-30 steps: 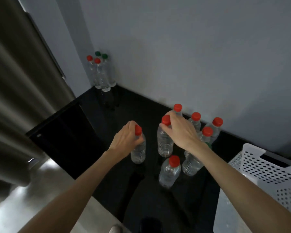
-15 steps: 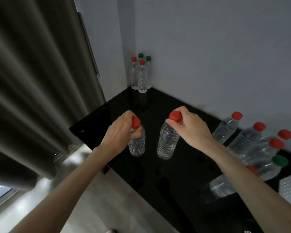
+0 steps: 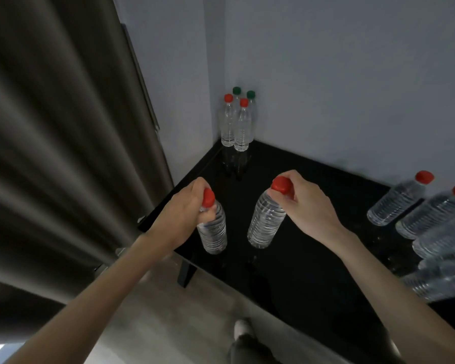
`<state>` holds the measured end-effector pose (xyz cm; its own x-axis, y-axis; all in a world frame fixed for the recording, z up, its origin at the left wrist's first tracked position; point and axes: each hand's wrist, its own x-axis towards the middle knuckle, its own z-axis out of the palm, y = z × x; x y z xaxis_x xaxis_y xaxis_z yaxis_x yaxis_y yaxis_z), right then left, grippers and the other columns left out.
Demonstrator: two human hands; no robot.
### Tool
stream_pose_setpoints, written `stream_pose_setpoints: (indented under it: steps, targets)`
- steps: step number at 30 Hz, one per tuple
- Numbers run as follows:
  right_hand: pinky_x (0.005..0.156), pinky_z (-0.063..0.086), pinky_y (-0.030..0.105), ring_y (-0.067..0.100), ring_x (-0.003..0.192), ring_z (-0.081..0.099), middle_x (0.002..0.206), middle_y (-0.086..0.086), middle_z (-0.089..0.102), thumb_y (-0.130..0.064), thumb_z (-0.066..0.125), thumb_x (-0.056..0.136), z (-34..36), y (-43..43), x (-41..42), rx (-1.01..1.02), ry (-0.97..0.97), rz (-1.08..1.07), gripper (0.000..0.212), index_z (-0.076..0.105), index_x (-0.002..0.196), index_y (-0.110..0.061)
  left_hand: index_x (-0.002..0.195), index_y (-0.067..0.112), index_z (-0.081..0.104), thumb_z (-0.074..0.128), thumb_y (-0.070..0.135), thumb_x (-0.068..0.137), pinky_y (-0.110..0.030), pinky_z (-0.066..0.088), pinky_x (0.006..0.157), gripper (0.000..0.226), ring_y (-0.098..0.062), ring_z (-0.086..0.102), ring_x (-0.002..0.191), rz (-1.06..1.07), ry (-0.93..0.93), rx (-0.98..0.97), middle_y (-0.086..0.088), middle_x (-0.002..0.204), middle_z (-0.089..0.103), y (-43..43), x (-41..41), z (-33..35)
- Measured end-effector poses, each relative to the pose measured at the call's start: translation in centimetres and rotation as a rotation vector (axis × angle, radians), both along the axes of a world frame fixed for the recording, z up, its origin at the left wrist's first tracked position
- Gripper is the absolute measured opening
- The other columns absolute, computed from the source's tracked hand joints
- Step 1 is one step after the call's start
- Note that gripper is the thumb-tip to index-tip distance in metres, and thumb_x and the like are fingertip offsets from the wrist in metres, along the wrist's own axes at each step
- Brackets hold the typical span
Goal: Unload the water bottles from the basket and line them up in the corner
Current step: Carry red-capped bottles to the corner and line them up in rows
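My left hand [image 3: 183, 211] grips a clear water bottle [image 3: 213, 232] by its neck, just under the red cap. My right hand [image 3: 309, 204] pinches the red cap of a second bottle [image 3: 264, 222]. Both bottles hang above the black table [image 3: 300, 258], apart from each other. In the far corner stand several bottles [image 3: 238, 122] close together, two red-capped in front and two green-capped behind. At the right edge a group of several more bottles [image 3: 426, 222] stands on the table. The basket is out of view.
A dark curtain [image 3: 63, 153] hangs along the left, close to the table's left edge. Grey walls meet behind the corner bottles. The table's front edge runs diagonally, with a leg [image 3: 185, 273] below it. My foot [image 3: 242, 328] shows on the pale floor.
Both hands have lifted a bottle each out of the group and carried them left toward the corner. The view has swung left, so the group sits at the right and the basket is gone from view.
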<state>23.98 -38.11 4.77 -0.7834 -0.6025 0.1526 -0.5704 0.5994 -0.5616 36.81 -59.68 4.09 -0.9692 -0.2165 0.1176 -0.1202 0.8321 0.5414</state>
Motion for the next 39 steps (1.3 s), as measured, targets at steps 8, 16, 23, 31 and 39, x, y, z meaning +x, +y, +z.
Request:
stream_pose_setpoints:
  steps: [8,16,23,31,39]
  targets:
    - [0.069,0.049,0.027,0.003,0.076,0.058,0.089,-0.012,0.059,-0.05,0.053,0.09,-1.8,-5.8,-4.9,0.021,-0.047,-0.04,0.034,0.049,0.114,-0.027,0.101,0.022,0.042,0.056,0.027,0.09,-0.036,0.049,0.076,0.019,-0.013,0.053,0.081,-0.076,-0.062,0.016,0.001,0.093,0.051,-6.6,-6.0,-1.9]
    - [0.065,0.047,0.022,0.004,0.077,0.059,0.091,-0.009,0.06,-0.038,0.058,0.09,-4.2,-9.9,-13.4,-0.059,-0.138,-0.116,0.026,0.049,0.11,-0.025,0.096,0.018,0.043,0.058,0.018,0.087,-0.036,0.048,0.071,0.018,-0.016,0.051,0.079,-0.259,-0.084,-0.026,-0.001,0.09,0.048,-10.8,-16.9,-2.7]
    - [0.064,0.04,0.015,0.003,0.077,0.057,0.089,-0.008,0.06,-0.029,0.062,0.09,-5.4,-11.2,-20.6,-0.15,-0.241,-0.234,0.02,0.049,0.105,-0.024,0.091,0.017,0.041,0.06,0.018,0.087,-0.028,0.041,0.07,0.019,-0.01,0.045,0.077,-0.367,-0.051,-0.044,0.005,0.087,0.045,-12.2,-27.7,-4.1]
    - [0.075,0.049,0.03,0.014,0.086,0.059,0.098,0.002,0.063,-0.029,0.061,0.091,-6.5,-11.6,-27.8,-0.137,-0.265,-0.322,0.024,0.049,0.109,-0.017,0.088,0.021,0.037,0.059,0.019,0.09,-0.026,0.039,0.065,0.022,-0.009,0.043,0.07,-0.476,-0.058,-0.124,0.004,0.083,0.043,-11.6,-39.0,-4.7]
    - [0.078,0.048,0.03,0.016,0.089,0.057,0.104,0.005,0.059,-0.025,0.059,0.092,-8.0,-13.1,-32.0,-0.216,-0.278,-0.362,0.024,0.049,0.111,-0.015,0.096,0.014,0.04,0.056,0.024,0.092,-0.036,0.047,0.066,0.019,-0.018,0.052,0.073,-0.439,-0.067,-0.291,-0.004,0.09,0.049,-11.0,-45.0,-6.1]
